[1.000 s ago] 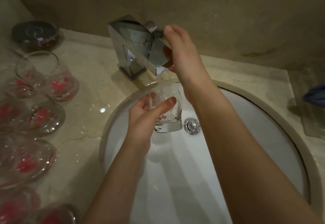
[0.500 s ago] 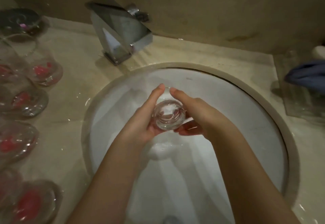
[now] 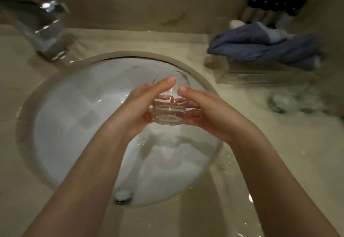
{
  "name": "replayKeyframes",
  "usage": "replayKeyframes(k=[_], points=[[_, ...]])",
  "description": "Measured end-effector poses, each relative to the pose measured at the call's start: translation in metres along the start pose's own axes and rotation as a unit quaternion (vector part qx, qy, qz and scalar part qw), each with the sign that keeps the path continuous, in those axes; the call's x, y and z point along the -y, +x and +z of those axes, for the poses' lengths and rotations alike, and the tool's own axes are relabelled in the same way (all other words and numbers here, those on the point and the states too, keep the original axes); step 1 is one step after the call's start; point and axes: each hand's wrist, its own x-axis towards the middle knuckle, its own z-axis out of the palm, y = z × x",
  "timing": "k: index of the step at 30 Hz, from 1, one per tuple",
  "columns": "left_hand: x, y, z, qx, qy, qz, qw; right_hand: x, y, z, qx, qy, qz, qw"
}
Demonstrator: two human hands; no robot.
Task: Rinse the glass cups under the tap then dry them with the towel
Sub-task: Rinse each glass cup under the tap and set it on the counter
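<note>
A clear glass cup (image 3: 169,113) hangs over the right part of the white sink (image 3: 74,110), held between both hands. My left hand (image 3: 138,107) grips its left side, thumb up along the wall. My right hand (image 3: 206,111) cups its right side, with the thumb near the rim. The chrome tap (image 3: 44,30) stands at the far left, no water visibly running. A blue towel (image 3: 266,47) lies bunched at the back right on a clear tray.
A clear glass tray (image 3: 260,77) holds the towel, with dark bottles (image 3: 275,9) behind it. Another glass (image 3: 284,101) lies blurred on the wet counter at right. The sink drain (image 3: 123,195) shows near the bottom of the basin. Beige stone counter surrounds the basin.
My right hand left the tap handle and joined the left on the cup. The cup moved away from the tap to the right side of the basin; my view swung right.
</note>
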Motion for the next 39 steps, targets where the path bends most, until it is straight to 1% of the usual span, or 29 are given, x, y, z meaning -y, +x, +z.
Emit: replayKeyframes(k=[2,5,7,10,12,16,18,20,21,24,26,31,34,39], points=[[-0.012,-0.005,0.018,0.008,0.047,0.051,0.998,0.006,-0.018,-0.018,-0.011,0.043,-0.016,0.999],[-0.025,-0.013,0.061,0.022,0.144,0.118,0.982,0.020,-0.053,-0.052,-0.014,0.008,-0.064,0.998],[-0.030,-0.017,0.086,0.033,0.175,0.156,0.971,0.027,-0.073,-0.072,-0.042,-0.004,-0.091,0.995],[-0.038,-0.019,0.115,0.057,0.203,0.187,0.960,0.034,-0.095,-0.101,-0.091,-0.013,-0.120,0.988],[-0.042,-0.020,0.135,0.067,0.260,0.210,0.940,0.038,-0.107,-0.121,-0.111,-0.071,-0.136,0.982],[-0.044,-0.015,0.167,0.063,0.366,0.232,0.899,0.041,-0.117,-0.150,-0.139,-0.216,-0.150,0.955],[-0.041,-0.008,0.177,0.058,0.414,0.243,0.876,0.043,-0.116,-0.159,-0.153,-0.300,-0.167,0.927],[-0.038,-0.001,0.185,0.055,0.450,0.251,0.855,0.043,-0.112,-0.167,-0.166,-0.399,-0.176,0.885],[-0.036,0.002,0.189,0.057,0.463,0.253,0.848,0.041,-0.108,-0.172,-0.167,-0.424,-0.175,0.873],[-0.029,0.011,0.195,0.047,0.494,0.256,0.830,0.032,-0.093,-0.180,-0.153,-0.450,-0.172,0.863],[-0.027,0.017,0.196,0.039,0.498,0.246,0.831,0.029,-0.085,-0.183,-0.146,-0.469,-0.171,0.854],[-0.027,0.031,0.194,0.012,0.491,0.224,0.842,0.034,-0.072,-0.186,-0.136,-0.476,-0.161,0.854],[-0.030,0.035,0.193,0.007,0.494,0.225,0.840,0.037,-0.068,-0.187,-0.125,-0.490,-0.145,0.851],[-0.029,0.042,0.186,-0.014,0.498,0.214,0.840,0.043,-0.059,-0.185,-0.110,-0.524,-0.131,0.835]])
